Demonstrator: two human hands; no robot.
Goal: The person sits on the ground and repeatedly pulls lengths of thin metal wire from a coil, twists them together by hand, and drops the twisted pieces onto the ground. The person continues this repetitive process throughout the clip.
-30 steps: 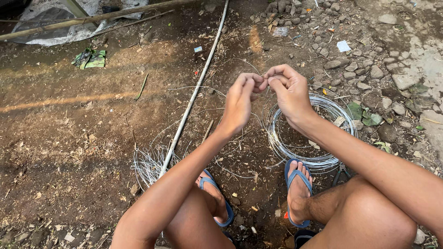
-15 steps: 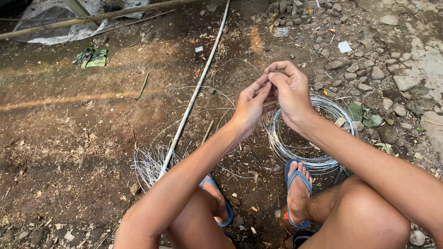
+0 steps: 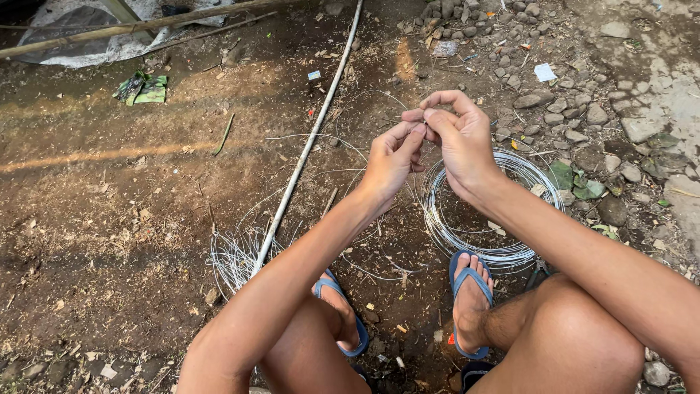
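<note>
Thin wire strand [image 3: 417, 157] pinched between both sets of fingertips, held above the dirt ground [image 3: 109, 241] — left hand [image 3: 390, 157] and right hand [image 3: 459, 138] touching, fingers clamped together on it. Just below the right wrist, a wire coil [image 3: 503, 255]; a loose wire bundle [image 3: 233, 255] beside a long pole [image 3: 306, 146]. Likely risk — springy wire slipping loose or snagging on a blue sandal [image 3: 467, 281].

Too thin to make out: whatever strand sits pinched between left hand [image 3: 390, 157] and right hand [image 3: 459, 135]. Wire coil [image 3: 503, 255] partly hidden behind right forearm. Knees cut off at bottom edge.
</note>
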